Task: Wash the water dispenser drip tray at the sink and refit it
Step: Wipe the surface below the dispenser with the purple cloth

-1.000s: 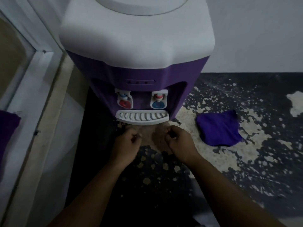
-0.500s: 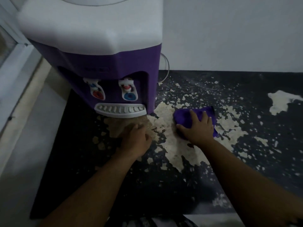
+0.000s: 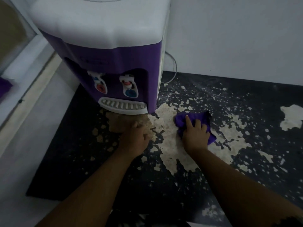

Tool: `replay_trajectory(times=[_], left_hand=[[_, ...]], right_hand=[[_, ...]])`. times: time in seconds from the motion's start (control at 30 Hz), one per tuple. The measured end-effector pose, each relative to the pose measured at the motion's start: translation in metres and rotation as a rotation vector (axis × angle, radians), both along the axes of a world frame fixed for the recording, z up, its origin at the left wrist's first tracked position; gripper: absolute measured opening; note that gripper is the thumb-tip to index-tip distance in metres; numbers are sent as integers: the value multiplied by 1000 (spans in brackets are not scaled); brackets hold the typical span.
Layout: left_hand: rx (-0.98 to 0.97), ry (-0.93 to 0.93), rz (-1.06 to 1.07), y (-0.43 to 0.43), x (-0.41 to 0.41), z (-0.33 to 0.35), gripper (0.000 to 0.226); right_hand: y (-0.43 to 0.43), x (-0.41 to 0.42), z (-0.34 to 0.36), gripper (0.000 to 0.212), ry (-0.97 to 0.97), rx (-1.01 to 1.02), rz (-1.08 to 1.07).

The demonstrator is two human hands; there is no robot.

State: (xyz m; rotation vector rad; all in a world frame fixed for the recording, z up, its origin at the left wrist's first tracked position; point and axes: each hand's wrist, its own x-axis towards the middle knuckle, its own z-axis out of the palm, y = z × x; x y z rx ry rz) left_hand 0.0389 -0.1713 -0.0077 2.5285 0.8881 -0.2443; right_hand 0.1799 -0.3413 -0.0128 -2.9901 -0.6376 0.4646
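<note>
The water dispenser [image 3: 114, 59], white on top and purple below, stands at the back left corner of the dark counter [image 3: 164, 185], close to the wall [image 3: 229, 38]. The drip tray [image 3: 123, 106] is seated in its slot at the foot of the dispenser's front. It is a pale slotted grille, directly under the red tap [image 3: 100, 87] and the blue tap [image 3: 130, 92], and its curved lip juts out over the counter.

The left hand [image 3: 135, 140] lies knuckles up on the counter just in front of the tray, on a brownish worn patch, a little apart from the tray's lip. It grasps nothing. Blur hides its fingertips, so it looks released rather than clenched.

The right hand [image 3: 195, 135] is to the right of the dispenser's front corner, on a purple cloth [image 3: 201, 117]. The cloth is bunched up on the counter. The forefinger lies stretched across the cloth, and the other fingers curl into the fabric and grasp it. The cloth sits on a broad pale patch where the dark surface has flaked away. More pale flecks scatter toward the counter's right edge.

A thin cable [image 3: 173, 66] loops down behind the dispenser's right side to the counter's back edge. A white window frame [image 3: 24, 63] runs along the counter's left edge.
</note>
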Motion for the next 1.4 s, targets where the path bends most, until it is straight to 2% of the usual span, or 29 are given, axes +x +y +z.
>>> replay_trajectory(times=[0.07, 0.13, 0.27, 0.33, 0.4, 0.47, 0.6, 0.73, 0.8, 0.9, 0.97, 1.03, 1.13, 1.23, 1.3, 1.4], left_hand=[[-9, -15, -11, 0, -4, 1, 46], [-31, -31, -25, 1, -8, 2, 45], [-108, -77, -50, 10, -17, 0, 43], [-161, -120, -55, 16, -21, 0, 40], [-218, -179, -67, 23, -25, 2, 31], [-267, -235, -77, 31, -32, 6, 24], [-296, -329, -76, 57, -57, 12, 16], [-289, -394, 5, 89, -85, 13, 11], [-291, -372, 52, 102, -93, 11, 9], [-298, -301, 112, 119, -104, 7, 10], [-306, -277, 126, 129, -109, 6, 13], [-304, -272, 125, 137, -113, 6, 11], [-243, -238, 131, 145, -120, 8, 26], [-180, -188, 177, 155, -128, 5, 38], [-139, -160, 183, 162, -135, 2, 44], [-101, -165, 193, 167, -144, 1, 46]], right_hand=[[0, 1, -2, 62, -99, -16, 104], [1, 4, -2, 57, -91, 45, 113], [16, 0, 8, 47, 16, 360, -75], [31, -14, 14, 48, 6, 499, -77], [47, -32, 17, 49, 28, 554, -73], [65, -49, 15, 45, 80, 526, -126], [97, -72, 4, 39, 171, 299, -243], [122, -98, 3, 45, 196, 323, -348], [136, -121, 3, 44, 190, 326, -231], [145, -147, 0, 49, 128, 265, 72], [135, -145, 0, 52, 111, 246, 242], [121, -134, 1, 53, 153, 223, 318], [117, -127, 2, 52, 167, 182, 206], [149, -139, 4, 47, 166, 295, -120], [177, -149, 2, 51, 225, 314, -256], [208, -164, 0, 60, 239, 246, -176]])
